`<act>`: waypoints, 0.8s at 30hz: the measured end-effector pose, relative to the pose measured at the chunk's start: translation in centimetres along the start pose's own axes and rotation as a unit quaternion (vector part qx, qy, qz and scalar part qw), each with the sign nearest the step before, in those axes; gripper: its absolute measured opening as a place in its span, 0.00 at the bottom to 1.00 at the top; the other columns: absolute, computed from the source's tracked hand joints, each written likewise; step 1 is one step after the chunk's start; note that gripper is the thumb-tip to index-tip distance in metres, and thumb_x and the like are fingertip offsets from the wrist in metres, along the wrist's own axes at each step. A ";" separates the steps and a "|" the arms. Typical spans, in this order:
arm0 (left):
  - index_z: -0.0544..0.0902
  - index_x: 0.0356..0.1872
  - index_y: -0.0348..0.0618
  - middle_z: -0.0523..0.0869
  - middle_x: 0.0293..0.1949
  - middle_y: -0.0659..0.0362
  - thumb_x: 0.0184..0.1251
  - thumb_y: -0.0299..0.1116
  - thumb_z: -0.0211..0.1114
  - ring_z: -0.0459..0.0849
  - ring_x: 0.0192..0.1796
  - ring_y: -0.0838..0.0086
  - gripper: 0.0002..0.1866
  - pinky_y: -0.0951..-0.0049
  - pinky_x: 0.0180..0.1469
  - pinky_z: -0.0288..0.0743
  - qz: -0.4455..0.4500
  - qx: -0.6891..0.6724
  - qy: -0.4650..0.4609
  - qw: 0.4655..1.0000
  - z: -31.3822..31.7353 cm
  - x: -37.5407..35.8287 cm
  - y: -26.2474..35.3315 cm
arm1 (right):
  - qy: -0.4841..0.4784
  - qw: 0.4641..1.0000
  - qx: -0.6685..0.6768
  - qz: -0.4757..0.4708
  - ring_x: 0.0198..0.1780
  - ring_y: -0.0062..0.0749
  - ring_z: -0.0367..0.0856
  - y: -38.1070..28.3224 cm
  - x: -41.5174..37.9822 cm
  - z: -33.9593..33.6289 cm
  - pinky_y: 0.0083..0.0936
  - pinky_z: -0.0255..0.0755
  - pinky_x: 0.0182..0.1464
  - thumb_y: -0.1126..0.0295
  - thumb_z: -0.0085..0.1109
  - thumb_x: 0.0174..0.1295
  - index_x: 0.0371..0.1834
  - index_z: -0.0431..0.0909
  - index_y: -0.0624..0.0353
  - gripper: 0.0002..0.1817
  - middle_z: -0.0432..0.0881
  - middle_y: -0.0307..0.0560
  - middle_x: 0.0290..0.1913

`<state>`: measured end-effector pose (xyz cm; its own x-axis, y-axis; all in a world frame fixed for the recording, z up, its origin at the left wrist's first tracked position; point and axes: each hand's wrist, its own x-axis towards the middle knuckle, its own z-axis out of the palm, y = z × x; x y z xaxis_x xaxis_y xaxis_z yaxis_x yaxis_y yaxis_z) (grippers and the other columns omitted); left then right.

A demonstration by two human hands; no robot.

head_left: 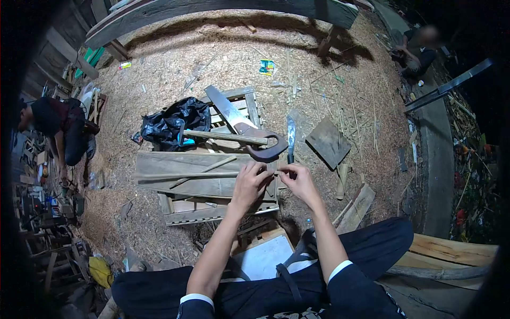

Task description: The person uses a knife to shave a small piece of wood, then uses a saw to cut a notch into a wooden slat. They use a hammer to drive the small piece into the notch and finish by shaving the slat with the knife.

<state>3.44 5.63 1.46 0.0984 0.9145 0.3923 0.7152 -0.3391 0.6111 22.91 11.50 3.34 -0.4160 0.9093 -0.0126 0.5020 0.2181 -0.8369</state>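
My left hand point(249, 185) is closed around a thin wooden stick point(204, 175), which sticks out to the left above a wooden board point(159, 160). Close beside it, my right hand point(299, 182) pinches what looks like the short end of the same stick; the fingertips partly hide it. A knife point(290, 135) with a dark handle lies just beyond my right hand. Ahead of my left hand rests a handsaw point(228, 110) with a brown handle point(268, 151). A wooden bar point(226, 136) lies across the saw's handle area. Another thin stick point(207, 170) lies slanted on the board.
A black plastic bag point(178, 123) sits on the slatted wooden stand point(249, 101). A square board point(328, 142) lies right on shavings-covered ground. A long beam point(223, 18) crosses the far side. One person point(61, 127) is at the left, another point(417, 53) far right.
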 end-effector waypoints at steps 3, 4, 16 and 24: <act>0.91 0.46 0.45 0.86 0.43 0.56 0.60 0.30 0.75 0.82 0.50 0.60 0.13 0.60 0.53 0.71 -0.010 0.000 0.004 1.000 0.4 0.1 0.2 | 0.013 0.999 0.030 0.010 0.39 0.32 0.86 0.5 -0.1 0.0 0.28 0.78 0.43 0.73 0.72 0.61 0.46 0.91 0.62 0.11 0.89 0.49 0.37; 0.91 0.46 0.45 0.86 0.43 0.56 0.60 0.30 0.75 0.82 0.50 0.60 0.13 0.60 0.53 0.71 -0.010 -0.002 0.002 1.000 0.5 0.1 0.2 | 0.010 0.999 0.037 0.018 0.39 0.33 0.88 0.6 0.0 0.0 0.29 0.80 0.43 0.72 0.71 0.61 0.44 0.91 0.64 0.10 0.90 0.50 0.37; 0.92 0.41 0.44 0.87 0.41 0.58 0.60 0.31 0.77 0.82 0.46 0.59 0.09 0.59 0.48 0.73 -0.022 -0.022 0.024 0.999 0.7 0.5 0.2 | -0.078 0.981 0.138 0.110 0.31 0.16 0.81 3.0 1.8 -0.2 0.20 0.75 0.34 0.73 0.72 0.62 0.38 0.91 0.66 0.07 0.88 0.38 0.29; 0.92 0.42 0.44 0.88 0.42 0.58 0.60 0.30 0.76 0.83 0.47 0.60 0.09 0.59 0.49 0.73 -0.024 -0.027 0.010 0.999 0.5 0.5 0.0 | -0.133 0.954 0.192 0.186 0.30 0.22 0.85 3.1 3.1 -1.0 0.23 0.79 0.33 0.74 0.74 0.60 0.36 0.90 0.70 0.08 0.89 0.43 0.31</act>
<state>3.87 6.23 1.35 0.0513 0.9258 0.3745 0.6799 -0.3071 0.6659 23.93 15.40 1.20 -0.4670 0.7649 -0.4437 0.3594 -0.2942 -0.8856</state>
